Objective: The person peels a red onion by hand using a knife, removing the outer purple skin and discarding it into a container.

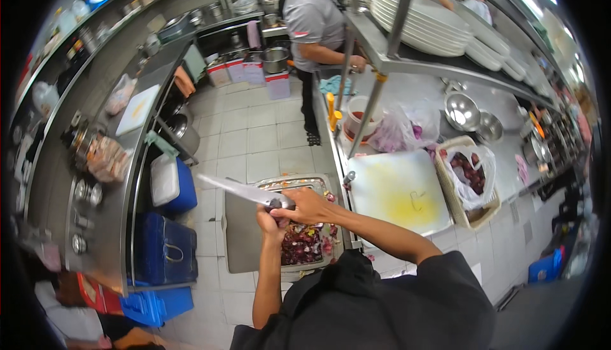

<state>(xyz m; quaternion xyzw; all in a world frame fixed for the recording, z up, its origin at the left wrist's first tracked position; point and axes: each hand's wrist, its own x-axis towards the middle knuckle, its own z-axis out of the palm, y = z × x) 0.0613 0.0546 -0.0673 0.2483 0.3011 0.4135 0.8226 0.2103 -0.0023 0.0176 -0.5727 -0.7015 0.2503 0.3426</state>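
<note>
Over a grey metal basin (pixel 240 248), my right hand (pixel 307 206) grips the dark handle of a large kitchen knife (pixel 238 189), its broad blade pointing away to the left. Just below the handle is my left hand (pixel 268 224), fingers curled around a small purple-red onion (pixel 282 221), mostly hidden by the fingers. Both hands are close together, the knife's heel near the onion. Beneath them, reddish-purple onion skins and scraps (pixel 301 246) fill a tray in the basin.
To the right, a yellow-stained white cutting board (pixel 401 191) lies on the steel counter beside a basket (pixel 445 181) with a bag of red onions (pixel 470 175). Behind are a bag of purple onions (pixel 398 130) and steel bowls (pixel 463 111). A co-worker (pixel 315 25) stands ahead; blue bins (pixel 164 248) are at left.
</note>
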